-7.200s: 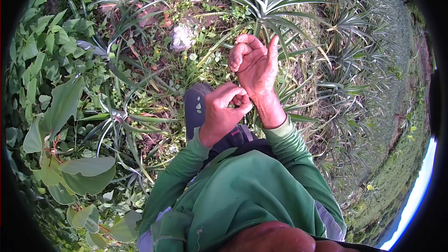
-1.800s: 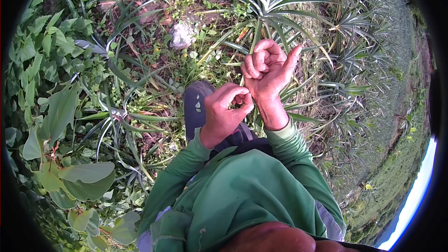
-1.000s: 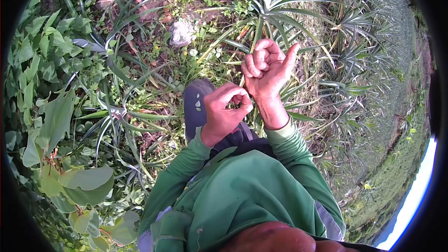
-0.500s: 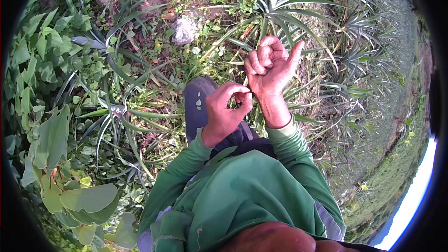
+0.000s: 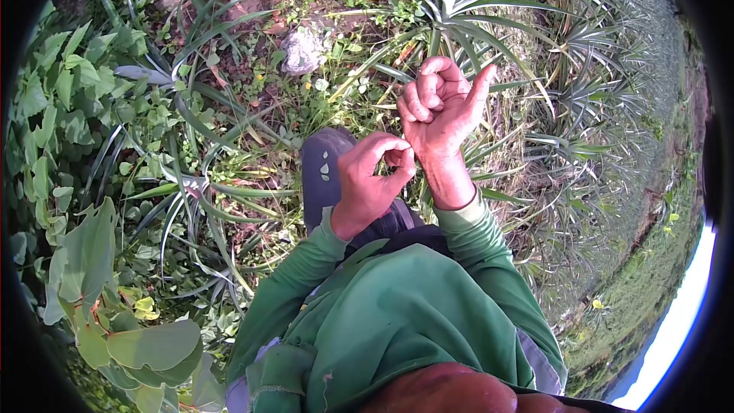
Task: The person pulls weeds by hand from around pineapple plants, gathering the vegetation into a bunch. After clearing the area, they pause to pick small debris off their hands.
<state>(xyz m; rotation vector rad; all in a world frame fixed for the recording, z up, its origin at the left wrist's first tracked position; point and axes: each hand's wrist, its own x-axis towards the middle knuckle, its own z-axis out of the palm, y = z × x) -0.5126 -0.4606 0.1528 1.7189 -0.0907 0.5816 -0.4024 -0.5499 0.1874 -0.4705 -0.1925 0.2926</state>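
Observation:
My left hand point(image 5: 374, 181) is closed in a pinch, thumb and forefinger tips meeting at the wrist edge of my right hand. Anything between those tips is too small to make out. Palm up, my right hand point(image 5: 441, 111) shows its thumb stretched out and its fingers loosely curled, with nothing visible in the palm. Dark specks of dirt mark its skin. Both arms wear green sleeves point(image 5: 493, 260). Behind the hands, a spiky long-leaved plant point(image 5: 447, 8) resembling a pineapple plant rises from the ground.
A dark shoe or trouser leg point(image 5: 324, 176) shows below my left hand. A pale rock point(image 5: 303, 50) lies ahead. Broad-leaved plants point(image 5: 153, 344) crowd the left side. Rows of spiky plants point(image 5: 581, 92) stretch along the right, toward a grassy slope.
Both hands have barely moved; the right hand has shifted slightly left, still touching the left fingertips. The broad leaves at lower left sit a little lower.

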